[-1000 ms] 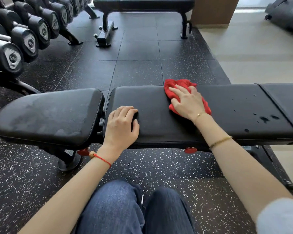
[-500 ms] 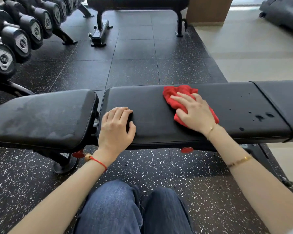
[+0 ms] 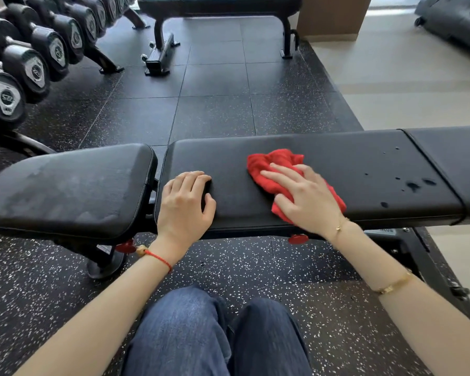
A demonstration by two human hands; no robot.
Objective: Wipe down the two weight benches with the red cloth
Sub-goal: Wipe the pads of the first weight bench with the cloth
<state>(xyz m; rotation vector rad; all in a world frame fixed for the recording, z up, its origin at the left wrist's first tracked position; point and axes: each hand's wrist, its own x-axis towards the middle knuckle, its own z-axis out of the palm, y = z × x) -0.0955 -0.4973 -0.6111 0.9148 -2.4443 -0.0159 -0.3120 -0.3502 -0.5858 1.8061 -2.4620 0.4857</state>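
The near weight bench [image 3: 364, 164] runs across the view, a long black pad with a separate seat pad [image 3: 65, 191] to its left. A crumpled red cloth [image 3: 272, 164] lies on the long pad, and my right hand [image 3: 307, 196] presses it down with straight fingers. My left hand [image 3: 185, 204] rests on the pad's left end, its thumb near the front edge, holding nothing. Dark wet spots [image 3: 413, 185] dot the pad to the right of the cloth. The second black bench [image 3: 217, 4] stands at the far end of the rubber floor.
A rack of black dumbbells [image 3: 36, 66] lines the left side. Between the benches is speckled rubber floor [image 3: 215, 112]. Pale flooring [image 3: 404, 85] lies to the right, with a wooden column [image 3: 334, 14] and a dark machine [image 3: 456, 20] beyond. My knees in jeans [image 3: 215, 335] are below the bench.
My right hand has drawn the red cloth from the pad's far edge toward the near edge. My left hand has stayed in place.
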